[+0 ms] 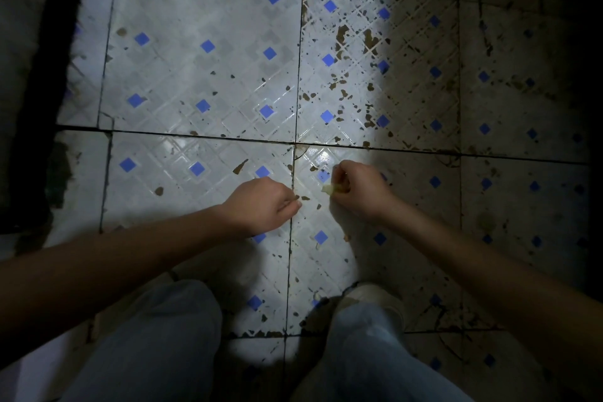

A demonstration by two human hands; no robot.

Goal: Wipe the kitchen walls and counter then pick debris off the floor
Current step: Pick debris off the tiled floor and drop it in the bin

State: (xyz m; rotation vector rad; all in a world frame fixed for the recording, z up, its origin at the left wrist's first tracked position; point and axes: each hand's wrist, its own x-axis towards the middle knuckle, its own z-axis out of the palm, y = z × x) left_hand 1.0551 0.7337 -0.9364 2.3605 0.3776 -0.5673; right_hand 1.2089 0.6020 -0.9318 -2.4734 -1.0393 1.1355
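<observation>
Crouching over the tiled floor (202, 75), the right hand (357, 188) holds pale scraps (327, 189); the left hand (261, 202) pinches at brown flecks (305, 198) (grip narrow).

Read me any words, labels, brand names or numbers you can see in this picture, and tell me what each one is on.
None: no readable text shows anywhere.
The floor tiles carry only a diamond grid with blue squares, plus brown stains.
The pale scrap gripped in the right hand has no visible print.
The left hand, trousers and shoe show no label or logo.
</observation>
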